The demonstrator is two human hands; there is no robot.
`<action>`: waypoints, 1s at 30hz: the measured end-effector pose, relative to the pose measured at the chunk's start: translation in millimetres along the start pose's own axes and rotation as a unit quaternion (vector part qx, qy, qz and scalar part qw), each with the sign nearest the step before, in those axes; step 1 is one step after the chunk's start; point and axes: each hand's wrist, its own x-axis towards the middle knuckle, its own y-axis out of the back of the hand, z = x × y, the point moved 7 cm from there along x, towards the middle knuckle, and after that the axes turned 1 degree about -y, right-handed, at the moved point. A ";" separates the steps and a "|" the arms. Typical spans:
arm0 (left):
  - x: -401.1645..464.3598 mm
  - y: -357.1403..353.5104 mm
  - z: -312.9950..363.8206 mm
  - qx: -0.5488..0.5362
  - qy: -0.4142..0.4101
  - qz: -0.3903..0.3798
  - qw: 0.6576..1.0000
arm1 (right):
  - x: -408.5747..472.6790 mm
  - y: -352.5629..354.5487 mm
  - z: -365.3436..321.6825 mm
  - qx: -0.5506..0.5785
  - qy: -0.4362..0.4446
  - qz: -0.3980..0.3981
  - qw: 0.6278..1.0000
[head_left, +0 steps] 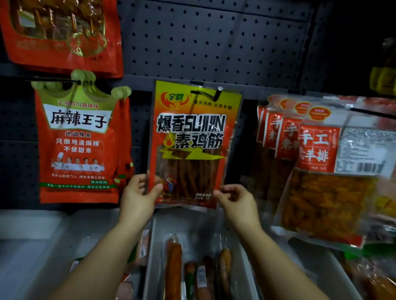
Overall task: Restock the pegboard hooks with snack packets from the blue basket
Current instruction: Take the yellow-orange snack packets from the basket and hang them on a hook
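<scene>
We face the dark pegboard point(209, 42), its holes carrying the rows of hanging stock, with a red crown-topped packet point(79, 143) to the left and clear-fronted packets point(321, 166) to the right. Between them hangs the yellow-and-red snack packet point(191, 144), which we hold by its bottom corners, likely to keep it flat and square while its top slot sits over the hook point(218, 92). Our left hand point(139, 192) pinches the lower left corner; our right hand point(238, 201) pinches the lower right, fingers curled. Below, grey trays point(158, 254) hold sausages. The blue basket is out of view, and we cannot tell how far the slot sits on the hook.
</scene>
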 end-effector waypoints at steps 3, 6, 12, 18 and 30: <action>-40.5 6.2 -27.2 -0.003 0.070 0.014 0.997 | -32.8 7.8 25.8 -0.029 -0.028 -0.015 0.999; -86.6 16.9 -29.4 0.027 0.076 0.055 0.995 | -68.4 32.0 43.2 -0.017 -0.028 -0.008 0.999; -193.0 -10.1 10.1 -0.017 0.038 -0.024 0.999 | -150.0 116.5 72.7 0.066 -0.042 -0.012 0.997; -316.0 -111.9 22.4 -0.053 0.038 -0.289 0.955 | -244.2 238.8 138.3 0.035 -0.101 0.026 0.994; -515.2 -279.4 -184.2 0.121 0.235 -0.523 0.810 | -392.1 380.1 386.2 -0.192 -0.364 0.081 0.908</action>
